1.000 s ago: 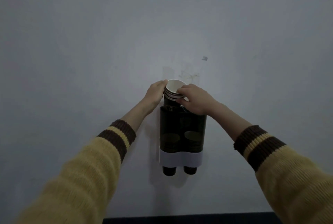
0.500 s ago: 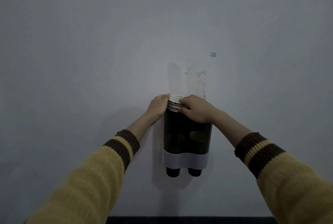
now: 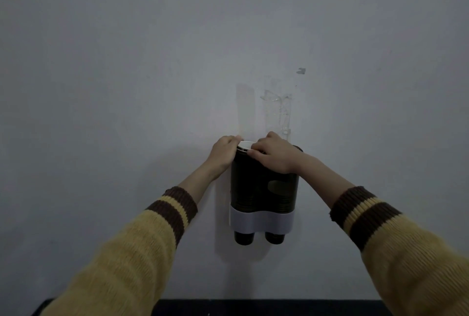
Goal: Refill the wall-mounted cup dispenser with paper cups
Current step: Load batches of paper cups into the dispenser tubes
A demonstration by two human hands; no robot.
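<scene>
**Two hands on one rim: jam risk at the left tube**

Both hands, left hand [image 3: 223, 154] and right hand [image 3: 272, 154], pinch the cup stack [image 3: 245, 146], nearly sunk in the dispenser [image 3: 264, 193]'s left tube. Uneven pressing could tilt and wedge it, crush the paper rim, or loosen the wall [image 3: 127, 87] mount.

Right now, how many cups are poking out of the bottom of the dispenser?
2. The left cup hangs below the white band, and the right cup sits beside it. More cups are stacked inside the dark tubes, too dim to count.
</scene>
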